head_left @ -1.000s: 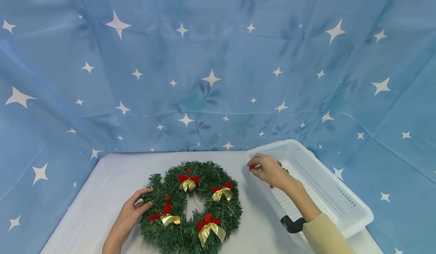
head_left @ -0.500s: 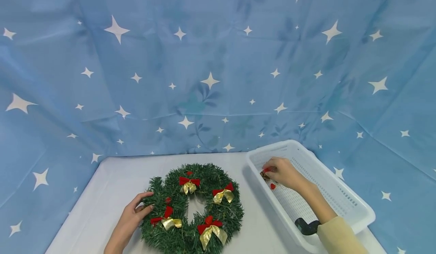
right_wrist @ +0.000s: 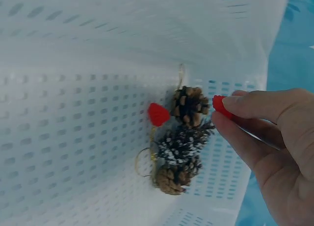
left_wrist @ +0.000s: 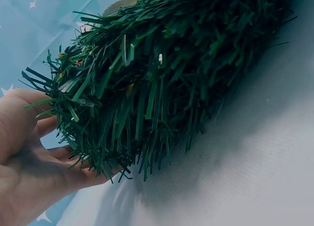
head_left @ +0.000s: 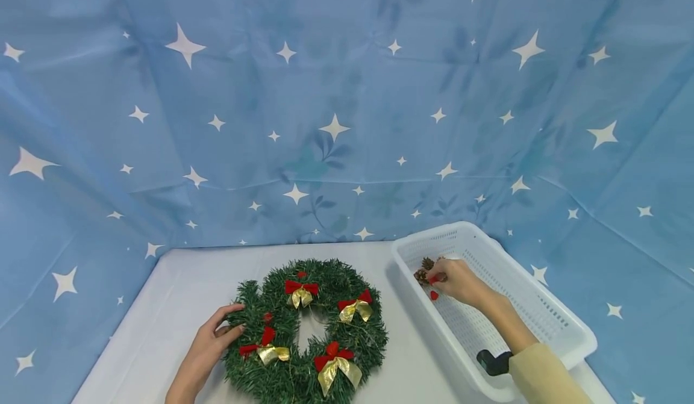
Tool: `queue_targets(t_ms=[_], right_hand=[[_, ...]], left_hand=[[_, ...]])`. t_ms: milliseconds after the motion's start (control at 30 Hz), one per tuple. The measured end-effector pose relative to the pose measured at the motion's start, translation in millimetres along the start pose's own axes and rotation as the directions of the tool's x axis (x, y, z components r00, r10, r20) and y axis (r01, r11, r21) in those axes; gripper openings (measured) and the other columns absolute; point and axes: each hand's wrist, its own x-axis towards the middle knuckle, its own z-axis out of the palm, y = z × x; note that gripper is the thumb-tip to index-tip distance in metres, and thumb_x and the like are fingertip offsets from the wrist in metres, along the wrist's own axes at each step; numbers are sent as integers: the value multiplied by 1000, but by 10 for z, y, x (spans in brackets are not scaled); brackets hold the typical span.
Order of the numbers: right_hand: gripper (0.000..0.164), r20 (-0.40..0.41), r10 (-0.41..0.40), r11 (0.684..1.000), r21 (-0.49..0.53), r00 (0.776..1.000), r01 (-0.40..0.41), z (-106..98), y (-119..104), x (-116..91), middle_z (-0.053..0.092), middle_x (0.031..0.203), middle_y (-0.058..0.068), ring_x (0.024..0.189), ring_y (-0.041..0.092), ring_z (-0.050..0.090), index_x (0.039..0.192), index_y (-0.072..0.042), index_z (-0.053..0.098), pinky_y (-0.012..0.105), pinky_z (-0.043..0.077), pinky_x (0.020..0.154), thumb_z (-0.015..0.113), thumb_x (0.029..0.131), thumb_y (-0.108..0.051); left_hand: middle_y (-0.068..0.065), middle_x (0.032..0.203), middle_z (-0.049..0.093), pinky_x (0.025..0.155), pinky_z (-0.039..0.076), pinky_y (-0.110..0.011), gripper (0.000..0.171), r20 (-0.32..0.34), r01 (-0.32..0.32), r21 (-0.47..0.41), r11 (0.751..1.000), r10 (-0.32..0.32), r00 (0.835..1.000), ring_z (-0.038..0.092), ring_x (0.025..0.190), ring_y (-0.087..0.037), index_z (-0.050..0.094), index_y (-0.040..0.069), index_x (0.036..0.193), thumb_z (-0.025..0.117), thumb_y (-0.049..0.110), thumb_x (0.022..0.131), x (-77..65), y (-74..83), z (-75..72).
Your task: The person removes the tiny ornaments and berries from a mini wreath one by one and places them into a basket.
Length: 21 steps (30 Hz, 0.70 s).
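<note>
Our right hand (head_left: pixel 458 279) has dipped a pinched knobbly red ornament (right_wrist: pixel 219 104) into the lower-right white plastic basket (head_left: pixel 517 288), unplaced; our left hand (head_left: pixel 210 342), fingers apart, touches the green tinsel wreath (head_left: pixel 367 330).

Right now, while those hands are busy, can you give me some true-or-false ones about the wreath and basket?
1. The left hand touches the wreath. True.
2. The wreath's ribbons are all blue. False: its bows are red and gold.
3. The right hand pinches a small red piece. True.
4. Pine cones lie in the basket. True.
5. The basket is black. False: it is white.
</note>
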Motion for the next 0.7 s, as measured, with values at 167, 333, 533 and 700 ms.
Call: queue_targets(t_ms=[167,333,533,700], right_hand=[[17,57,0,1000,3,998,0,76,74,1,73,91,12,78,20,70,98,4,77,27,59,66,71,84,12],[19,110,-17,1000,-4,994,18,155,116,21,73,86,7,71,10,64,94,-1,78,24,53,60,71,83,13],[14,133,-39,999,-21,990,42,218,144,41,73,83,9,69,8,62,90,-4,78,22,51,58,75,83,8],[17,117,-96,994,-32,988,100,251,152,66,74,83,7,73,15,67,88,-5,80,24,53,60,74,81,10]], left_hand=[[-26,169,12,105,46,-64,59,3,1,-5,1000,-1,1000,35,144,-57,43,10,153,66,25,101,-5,1,5],[-25,169,14,104,48,-62,59,1,1,-8,1000,-1,1000,37,143,-56,44,10,153,66,25,101,-9,-14,8],[-25,169,13,103,49,-60,57,7,11,-18,1000,-11,1000,38,143,-56,44,11,153,66,23,101,-8,-23,17],[-24,170,13,105,47,-62,56,11,7,-17,1000,-7,1000,35,145,-56,44,12,153,64,21,102,-1,-15,8]])
